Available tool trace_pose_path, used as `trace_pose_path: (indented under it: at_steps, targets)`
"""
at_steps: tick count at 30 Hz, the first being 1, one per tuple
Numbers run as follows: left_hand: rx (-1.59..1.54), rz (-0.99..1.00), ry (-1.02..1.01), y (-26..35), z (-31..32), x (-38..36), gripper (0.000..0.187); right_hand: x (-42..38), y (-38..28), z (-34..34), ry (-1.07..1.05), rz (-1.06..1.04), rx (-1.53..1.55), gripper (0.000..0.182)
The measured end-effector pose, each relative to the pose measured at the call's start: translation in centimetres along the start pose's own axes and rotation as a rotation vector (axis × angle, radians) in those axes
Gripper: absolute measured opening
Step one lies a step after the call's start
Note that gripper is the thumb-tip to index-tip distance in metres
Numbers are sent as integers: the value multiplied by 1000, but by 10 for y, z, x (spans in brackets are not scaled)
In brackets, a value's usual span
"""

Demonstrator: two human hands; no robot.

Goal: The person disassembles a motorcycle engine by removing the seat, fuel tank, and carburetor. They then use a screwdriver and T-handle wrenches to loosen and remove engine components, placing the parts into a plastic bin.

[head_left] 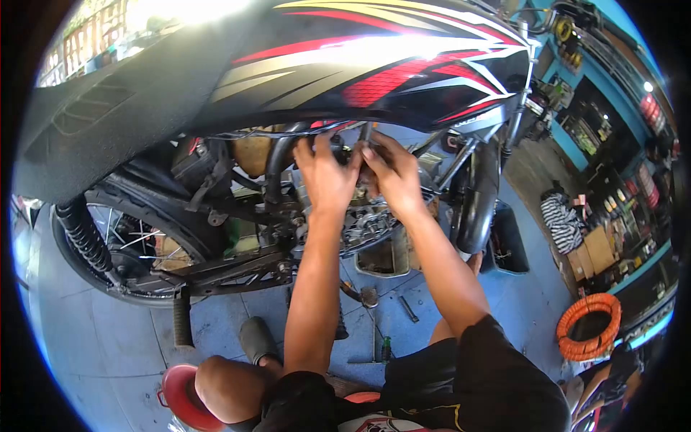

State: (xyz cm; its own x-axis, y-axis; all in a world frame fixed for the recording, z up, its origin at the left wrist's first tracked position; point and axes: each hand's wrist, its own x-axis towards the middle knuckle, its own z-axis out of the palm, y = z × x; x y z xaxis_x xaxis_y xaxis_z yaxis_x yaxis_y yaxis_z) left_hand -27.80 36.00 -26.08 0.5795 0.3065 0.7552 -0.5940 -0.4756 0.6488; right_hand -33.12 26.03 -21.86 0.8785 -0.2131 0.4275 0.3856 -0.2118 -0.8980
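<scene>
A motorcycle with a black, red and gold fuel tank stands across the view. Both of my hands reach in beneath the tank, above the engine. My left hand has its fingers bent among the parts near a black frame tube; whatever its fingertips touch is hidden. Close beside it on the right, my right hand has thumb and fingers pressed together around a small dark part just under the tank's lower edge. That part is too small and shaded to name.
Beneath the engine sits a grey tray. A dark bin stands by the front wheel. Tools, among them a short metal one, lie on the blue floor. A red basin is near my knee, an orange coil at right.
</scene>
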Motion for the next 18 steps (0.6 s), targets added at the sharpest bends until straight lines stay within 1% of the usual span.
trace_pose_path:
  at_steps: [1,3,4,5,6,8,11,12,13,14,15,16,17,18]
  targets:
    - [29,-12,-41,2,0,6,45,-12,-5,-8,-36,5,-102,31]
    - [51,-14,-48,0,3,14,42,-39,-18,-17,-60,111,-78,33]
    - [60,-19,-57,-1,6,16,39,-48,-14,-23,-58,118,-71,33]
    - [63,-20,-68,-2,8,17,39,-56,-10,-31,-66,82,-122,33]
    - [45,9,-61,-3,9,17,37,-63,-8,-38,-71,48,-173,33]
    - [47,68,-46,-9,13,16,31,-69,-16,-53,-62,95,-188,36]
    - [25,135,-40,-11,8,17,29,-76,-33,-81,-34,121,-181,37]
    - [-7,85,-55,-11,8,15,29,-78,-42,-91,-51,114,-219,37]
    - [-9,95,-52,-9,9,12,29,-81,-51,-101,-68,109,-259,36]
    - [29,66,-20,-7,11,7,30,-87,-59,-109,-64,103,-255,36]
    - [67,37,12,-3,10,5,31,-93,-68,-116,-69,73,-329,36]
    - [137,22,1,0,8,3,30,-98,-75,-122,-74,43,-402,36]
    - [138,35,3,2,8,3,30,-105,-81,-130,-67,36,-394,36]
    - [156,127,34,7,7,7,27,-111,-87,-139,-99,1,-517,36]
